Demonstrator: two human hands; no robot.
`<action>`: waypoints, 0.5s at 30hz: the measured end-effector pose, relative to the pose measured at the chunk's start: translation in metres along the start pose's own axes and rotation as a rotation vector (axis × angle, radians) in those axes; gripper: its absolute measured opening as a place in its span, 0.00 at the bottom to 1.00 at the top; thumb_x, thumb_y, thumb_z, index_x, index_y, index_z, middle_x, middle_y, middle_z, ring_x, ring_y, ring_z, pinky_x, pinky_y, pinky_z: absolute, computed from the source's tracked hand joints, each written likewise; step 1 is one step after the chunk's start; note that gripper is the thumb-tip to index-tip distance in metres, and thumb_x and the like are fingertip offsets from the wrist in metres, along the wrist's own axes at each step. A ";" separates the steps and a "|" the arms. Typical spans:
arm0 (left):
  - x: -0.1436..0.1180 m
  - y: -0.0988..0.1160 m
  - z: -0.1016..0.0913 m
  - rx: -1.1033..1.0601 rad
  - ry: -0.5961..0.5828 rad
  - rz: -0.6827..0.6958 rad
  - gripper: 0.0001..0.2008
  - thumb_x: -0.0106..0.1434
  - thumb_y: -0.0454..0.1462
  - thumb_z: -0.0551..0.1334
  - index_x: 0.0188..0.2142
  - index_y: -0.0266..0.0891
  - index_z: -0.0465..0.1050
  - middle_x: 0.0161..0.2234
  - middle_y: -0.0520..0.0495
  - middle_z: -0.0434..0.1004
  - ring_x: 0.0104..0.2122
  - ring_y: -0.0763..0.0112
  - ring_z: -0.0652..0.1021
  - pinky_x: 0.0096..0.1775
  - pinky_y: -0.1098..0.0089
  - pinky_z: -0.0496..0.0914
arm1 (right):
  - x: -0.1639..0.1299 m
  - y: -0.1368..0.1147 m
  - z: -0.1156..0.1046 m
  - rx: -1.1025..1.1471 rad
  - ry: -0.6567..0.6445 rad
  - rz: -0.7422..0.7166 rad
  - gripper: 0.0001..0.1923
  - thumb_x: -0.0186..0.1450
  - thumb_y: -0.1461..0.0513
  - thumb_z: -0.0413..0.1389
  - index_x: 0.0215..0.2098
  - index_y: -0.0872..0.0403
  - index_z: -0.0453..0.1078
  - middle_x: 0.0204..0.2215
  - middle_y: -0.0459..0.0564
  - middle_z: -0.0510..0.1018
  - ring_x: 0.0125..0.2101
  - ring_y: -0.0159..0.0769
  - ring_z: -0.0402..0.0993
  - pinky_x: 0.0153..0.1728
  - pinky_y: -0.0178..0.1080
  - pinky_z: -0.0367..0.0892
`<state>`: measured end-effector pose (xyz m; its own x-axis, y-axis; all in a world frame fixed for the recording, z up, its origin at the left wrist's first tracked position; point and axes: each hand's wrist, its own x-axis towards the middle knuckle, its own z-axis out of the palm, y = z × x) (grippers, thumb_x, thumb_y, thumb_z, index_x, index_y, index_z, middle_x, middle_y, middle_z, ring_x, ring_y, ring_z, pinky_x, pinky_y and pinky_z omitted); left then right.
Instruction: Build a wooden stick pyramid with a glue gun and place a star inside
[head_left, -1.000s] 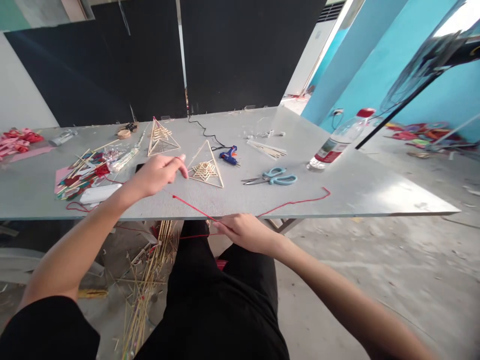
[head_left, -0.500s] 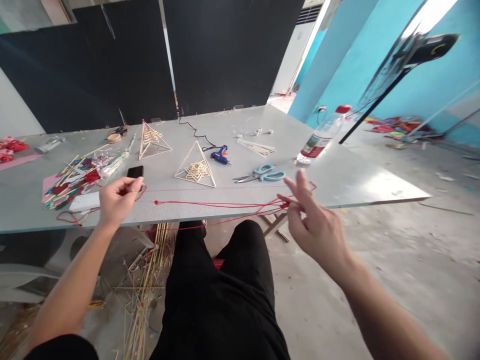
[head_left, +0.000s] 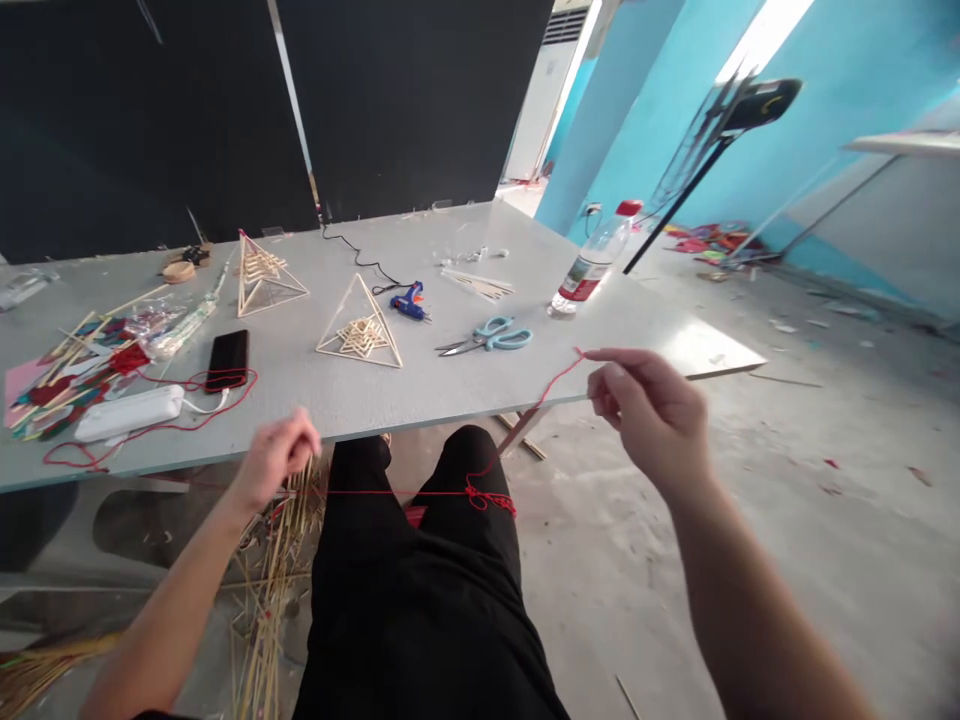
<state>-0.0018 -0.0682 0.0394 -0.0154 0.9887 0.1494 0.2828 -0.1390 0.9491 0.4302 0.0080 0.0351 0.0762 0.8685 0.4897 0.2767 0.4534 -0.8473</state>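
Observation:
My left hand [head_left: 274,460] is closed just off the front edge of the table, its fingers curled together; whether anything is in them is hidden. Red yarn [head_left: 397,492] runs level past that hand and across my lap. A looped tangle of red yarn [head_left: 489,498] hangs over my knee. From this tangle a strand rises to my right hand [head_left: 649,405], which holds it at the tip of the pointing index finger, the other fingers curled. The blue-handled scissors [head_left: 495,335] lie on the table to the left of my right hand.
On the grey table [head_left: 420,395] stand two stick pyramids [head_left: 364,335], a blue glue gun [head_left: 409,302] and a water bottle [head_left: 589,270]. A phone [head_left: 227,360], white power bank [head_left: 129,412] and piled craft scraps [head_left: 71,370] lie left. Loose sticks [head_left: 274,580] litter the floor.
My left hand has come down off the table, towards me. The yarn bundle has dropped from my right hand to knee level, leaving one strand at its fingertip. The view has shifted right.

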 end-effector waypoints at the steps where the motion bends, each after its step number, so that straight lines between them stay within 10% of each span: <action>1: -0.006 -0.005 0.013 0.096 -0.079 -0.008 0.26 0.71 0.55 0.57 0.24 0.40 0.70 0.14 0.55 0.61 0.15 0.75 0.63 0.22 0.74 0.61 | -0.005 0.005 -0.003 -0.033 -0.020 0.051 0.17 0.75 0.51 0.54 0.52 0.51 0.75 0.28 0.46 0.73 0.24 0.29 0.67 0.22 0.32 0.63; 5: -0.024 -0.040 0.063 0.466 -0.327 -0.031 0.15 0.67 0.48 0.64 0.39 0.40 0.80 0.39 0.43 0.84 0.41 0.58 0.81 0.48 0.60 0.74 | -0.037 0.058 -0.022 -0.237 -0.361 0.380 0.21 0.76 0.48 0.51 0.55 0.51 0.74 0.29 0.47 0.76 0.28 0.32 0.72 0.31 0.36 0.71; 8: -0.018 -0.078 0.107 0.659 -0.421 -0.057 0.19 0.70 0.43 0.64 0.55 0.35 0.76 0.61 0.31 0.74 0.64 0.46 0.70 0.66 0.46 0.63 | -0.071 0.104 -0.024 -0.295 -0.490 0.550 0.17 0.73 0.50 0.58 0.49 0.54 0.77 0.35 0.52 0.80 0.33 0.34 0.76 0.37 0.38 0.75; 15: 0.027 -0.137 0.191 0.736 -0.712 -0.178 0.16 0.73 0.44 0.64 0.54 0.35 0.74 0.52 0.41 0.78 0.49 0.61 0.80 0.52 0.55 0.78 | -0.115 0.158 0.021 -0.218 -0.475 0.781 0.19 0.74 0.54 0.59 0.59 0.54 0.71 0.56 0.55 0.75 0.51 0.42 0.76 0.52 0.50 0.76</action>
<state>0.1425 -0.0112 -0.1394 0.3882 0.8293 -0.4020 0.8512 -0.1555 0.5012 0.4452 -0.0157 -0.1593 -0.0697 0.9235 -0.3772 0.4895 -0.2978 -0.8196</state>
